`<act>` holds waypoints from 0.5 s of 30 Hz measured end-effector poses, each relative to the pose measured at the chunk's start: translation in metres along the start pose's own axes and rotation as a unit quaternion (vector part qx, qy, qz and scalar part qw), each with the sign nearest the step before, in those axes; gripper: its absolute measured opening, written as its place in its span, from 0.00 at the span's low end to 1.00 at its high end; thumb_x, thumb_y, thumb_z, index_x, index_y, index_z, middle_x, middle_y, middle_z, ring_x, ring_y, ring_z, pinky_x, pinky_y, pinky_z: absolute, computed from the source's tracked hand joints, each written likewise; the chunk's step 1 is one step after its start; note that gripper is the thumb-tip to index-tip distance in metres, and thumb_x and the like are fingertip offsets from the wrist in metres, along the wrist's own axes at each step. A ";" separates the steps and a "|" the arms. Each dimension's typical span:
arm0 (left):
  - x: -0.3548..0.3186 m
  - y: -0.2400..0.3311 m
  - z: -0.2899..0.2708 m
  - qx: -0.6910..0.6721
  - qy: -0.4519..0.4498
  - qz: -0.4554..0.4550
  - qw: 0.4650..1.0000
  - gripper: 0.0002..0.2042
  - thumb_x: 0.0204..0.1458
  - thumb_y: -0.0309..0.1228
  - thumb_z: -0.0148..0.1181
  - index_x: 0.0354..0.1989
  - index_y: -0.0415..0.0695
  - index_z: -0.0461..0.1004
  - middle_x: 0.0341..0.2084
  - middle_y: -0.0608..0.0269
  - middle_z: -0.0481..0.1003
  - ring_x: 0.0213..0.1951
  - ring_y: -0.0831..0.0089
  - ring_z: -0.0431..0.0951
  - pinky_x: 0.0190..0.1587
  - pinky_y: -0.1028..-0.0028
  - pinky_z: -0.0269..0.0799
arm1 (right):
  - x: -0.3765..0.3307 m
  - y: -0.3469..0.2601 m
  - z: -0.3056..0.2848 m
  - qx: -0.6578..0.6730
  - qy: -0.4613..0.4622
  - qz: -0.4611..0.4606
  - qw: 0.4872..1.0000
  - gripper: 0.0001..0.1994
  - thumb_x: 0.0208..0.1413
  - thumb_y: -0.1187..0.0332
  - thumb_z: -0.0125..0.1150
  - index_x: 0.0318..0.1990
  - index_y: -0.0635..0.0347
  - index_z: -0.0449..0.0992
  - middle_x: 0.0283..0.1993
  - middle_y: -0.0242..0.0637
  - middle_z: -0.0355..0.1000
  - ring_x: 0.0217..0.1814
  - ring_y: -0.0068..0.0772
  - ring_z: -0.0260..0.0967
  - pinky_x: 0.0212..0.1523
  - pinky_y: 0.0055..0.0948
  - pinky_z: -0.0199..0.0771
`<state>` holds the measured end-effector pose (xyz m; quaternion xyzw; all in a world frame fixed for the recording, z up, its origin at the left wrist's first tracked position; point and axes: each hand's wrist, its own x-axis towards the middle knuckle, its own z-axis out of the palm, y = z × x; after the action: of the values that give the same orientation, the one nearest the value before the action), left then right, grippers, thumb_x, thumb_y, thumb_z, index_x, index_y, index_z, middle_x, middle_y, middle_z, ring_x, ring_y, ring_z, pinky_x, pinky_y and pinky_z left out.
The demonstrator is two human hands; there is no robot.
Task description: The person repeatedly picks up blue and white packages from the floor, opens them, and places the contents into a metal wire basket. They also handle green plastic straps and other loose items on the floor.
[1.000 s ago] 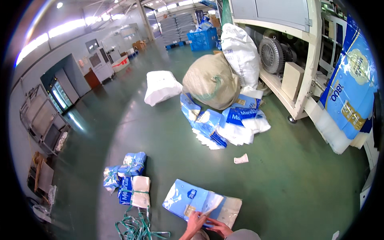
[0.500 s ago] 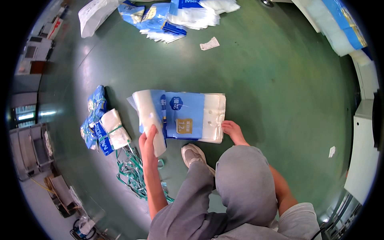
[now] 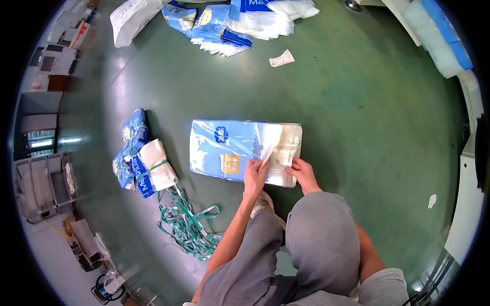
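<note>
A flat stack of blue and clear plastic packaging bags [image 3: 206,153] lies on the floor in front of me. My left hand [image 3: 255,177] is closed at the near edge of the stack, pinching a lifted fold of the clear plastic. Close by on the right, my right hand [image 3: 304,176] has its fingertips closed on the near right part of the same stack, where the clear end has punched holes. What lies under the top bag is mostly hidden.
To the left sit tied bundles of blue and white bags [image 3: 159,166] beside a tangle of green straps [image 3: 191,229]. More bags [image 3: 260,23] and a white sack [image 3: 131,20] lie at the far side. A paper slip [image 3: 282,58] rests on the floor. My shoe [image 3: 261,203] is near the stack.
My left hand has moved right, and the part it held folded up at the left now lies flat. A fold of clear plastic is lifted near the right end. My right hand stays by the right end.
</note>
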<state>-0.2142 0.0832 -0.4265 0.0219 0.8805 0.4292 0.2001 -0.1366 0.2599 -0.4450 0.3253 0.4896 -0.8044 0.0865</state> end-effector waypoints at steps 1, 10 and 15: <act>0.001 0.002 -0.003 -0.011 -0.008 -0.004 1.000 0.15 0.57 0.39 0.65 0.42 0.38 0.82 0.35 0.55 0.73 0.36 0.61 0.74 0.41 0.66 0.71 | -0.001 -0.002 0.006 0.000 -0.023 0.008 1.000 0.18 0.59 0.77 0.62 0.56 0.70 0.74 0.51 0.41 0.79 0.52 0.26 0.74 0.54 0.27 0.72; -0.017 0.045 -0.039 0.020 0.006 0.036 0.999 0.22 0.47 0.43 0.75 0.38 0.36 0.78 0.32 0.59 0.66 0.34 0.67 0.68 0.39 0.68 0.68 | -0.022 -0.039 0.040 -0.027 -0.204 -0.005 0.979 0.20 0.66 0.70 0.54 0.63 0.66 0.71 0.58 0.35 0.74 0.60 0.25 0.71 0.63 0.27 0.68; -0.019 0.016 -0.069 -0.144 -0.021 -0.138 0.980 0.15 0.52 0.34 0.67 0.44 0.39 0.79 0.37 0.63 0.75 0.41 0.73 0.73 0.44 0.73 0.69 | -0.022 -0.032 0.042 0.065 -0.245 0.058 0.966 0.20 0.63 0.73 0.53 0.62 0.64 0.72 0.59 0.37 0.74 0.58 0.31 0.73 0.61 0.29 0.71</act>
<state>-0.2245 0.0381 -0.3702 -0.1195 0.7995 0.5192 0.2772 -0.1527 0.2369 -0.3956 0.1512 0.3805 -0.8832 0.2289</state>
